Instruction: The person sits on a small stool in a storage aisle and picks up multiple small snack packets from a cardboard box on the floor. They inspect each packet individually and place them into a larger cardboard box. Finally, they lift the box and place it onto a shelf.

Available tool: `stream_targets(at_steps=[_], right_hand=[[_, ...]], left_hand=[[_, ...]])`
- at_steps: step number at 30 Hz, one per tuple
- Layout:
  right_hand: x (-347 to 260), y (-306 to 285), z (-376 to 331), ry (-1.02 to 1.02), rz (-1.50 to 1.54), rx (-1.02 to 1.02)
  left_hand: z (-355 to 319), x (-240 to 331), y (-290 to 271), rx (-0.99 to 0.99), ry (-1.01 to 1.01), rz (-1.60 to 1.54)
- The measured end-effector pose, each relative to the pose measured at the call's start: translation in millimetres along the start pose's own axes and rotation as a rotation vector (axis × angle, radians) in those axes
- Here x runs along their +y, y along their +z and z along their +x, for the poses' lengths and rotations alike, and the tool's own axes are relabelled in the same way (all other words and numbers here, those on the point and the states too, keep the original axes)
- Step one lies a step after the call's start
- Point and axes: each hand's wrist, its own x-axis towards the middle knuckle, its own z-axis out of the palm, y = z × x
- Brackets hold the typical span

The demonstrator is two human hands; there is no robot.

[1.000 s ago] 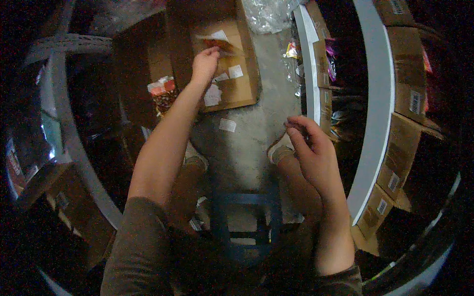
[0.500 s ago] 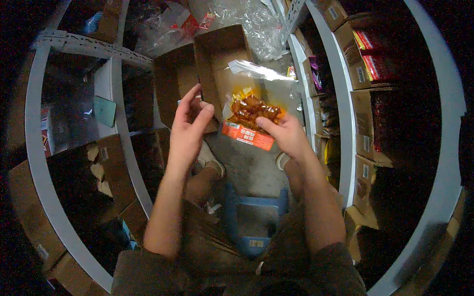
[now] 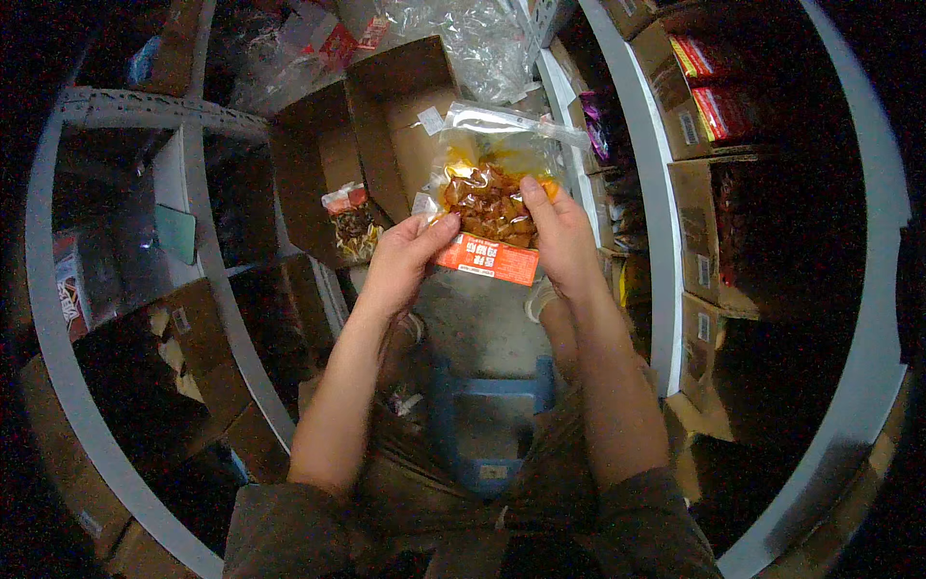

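Between my hands is a clear plastic food packet (image 3: 492, 203) with brown, oily chunks inside and a red-orange label along its near edge. My left hand (image 3: 405, 259) grips its near left corner, thumb on top. On its right side my right hand (image 3: 561, 232) holds it the same way, thumb pressed over the film. The packet's far end is see-through and crinkled. Beyond it stands an open cardboard box (image 3: 400, 121), partly covered by the packet. To its left, another open box (image 3: 313, 145) has a smaller red-and-white snack packet (image 3: 351, 222) in it.
Grey metal shelving (image 3: 670, 289) with cartons of packets rises on my right. More shelving (image 3: 220, 241) with boxes flanks me on the left. Crumpled clear plastic (image 3: 482, 43) lies at the far end. A blue stool (image 3: 492, 386) is between my legs.
My left hand has gone from free beside the packet to gripping its left corner. The packet has been turned to show another side of its label. The snack packet has come into view.
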Motion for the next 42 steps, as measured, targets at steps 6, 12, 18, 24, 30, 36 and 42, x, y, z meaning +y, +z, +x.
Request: stream_targets(at_steps=[6,12,18,24,30,36,42], right_hand=[[-11.5,4.4,2.8,0.034,-0.02,0.197],[-6.5,10.2,-0.4,0.092,0.43,0.028],[-21.8,-9.2,-10.7,0.242,-0.037,-0.204],[-7.3,-18.3,6.6,-0.317,-0.659,0.252],[15.5,19.8,-10.1,0.254,-0.341,-0.338],[29.2,17.1,1.7,-0.119,-0.168,-0.019],[25.7,30.4,-0.6,-0.132,-0.21,0.131]], left_hand=[[9.6,-14.1,2.5,-0.099,-0.043,-0.65],[12.9,-27.8,-0.2,-0.152,-0.034,-0.535],[17.9,7.6,-35.6,0.155,0.255,-0.344],[8.8,13.8,-92.7,-0.18,0.224,0.23],[11.3,9.6,-84.2,-0.33,0.232,0.376],[7.4,12.7,-38.6,0.017,0.036,-0.226],[17.8,-15.9,-10.8,0.31,0.266,0.233]])
